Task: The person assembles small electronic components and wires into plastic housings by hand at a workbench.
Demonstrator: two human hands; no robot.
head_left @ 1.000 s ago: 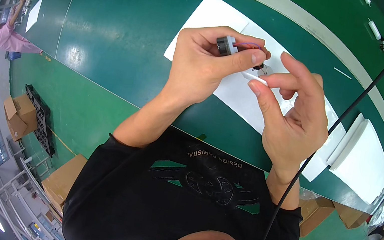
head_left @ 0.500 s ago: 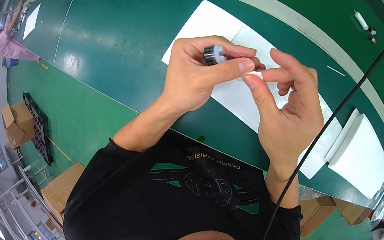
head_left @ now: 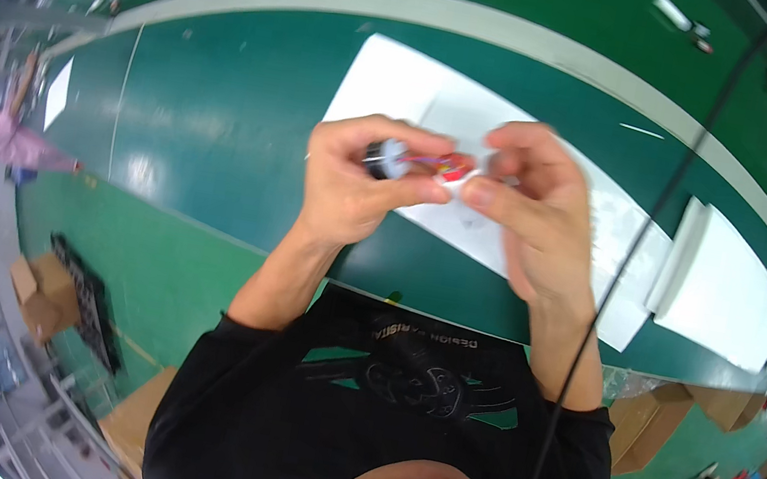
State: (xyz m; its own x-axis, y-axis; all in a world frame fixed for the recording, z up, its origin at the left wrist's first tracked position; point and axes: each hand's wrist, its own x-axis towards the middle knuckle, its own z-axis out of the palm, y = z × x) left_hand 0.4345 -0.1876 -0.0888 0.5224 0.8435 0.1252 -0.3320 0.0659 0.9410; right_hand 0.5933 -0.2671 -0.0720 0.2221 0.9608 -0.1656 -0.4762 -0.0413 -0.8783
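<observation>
Above the green table (head_left: 217, 141), I see my left hand (head_left: 351, 193) curled tight around a small dark cylindrical part (head_left: 383, 156), pinched between thumb and fingers. Its long axis runs roughly left to right, its pale end facing my right hand (head_left: 530, 213). That hand closes on thin red wires (head_left: 451, 167) at the part's end, though blur hides the exact grip. White paper sheets (head_left: 398, 90) lie beneath.

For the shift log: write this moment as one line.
left hand: pinches small dark cylinder | right hand: at its red wire end | below: white paper sheets, green table
</observation>
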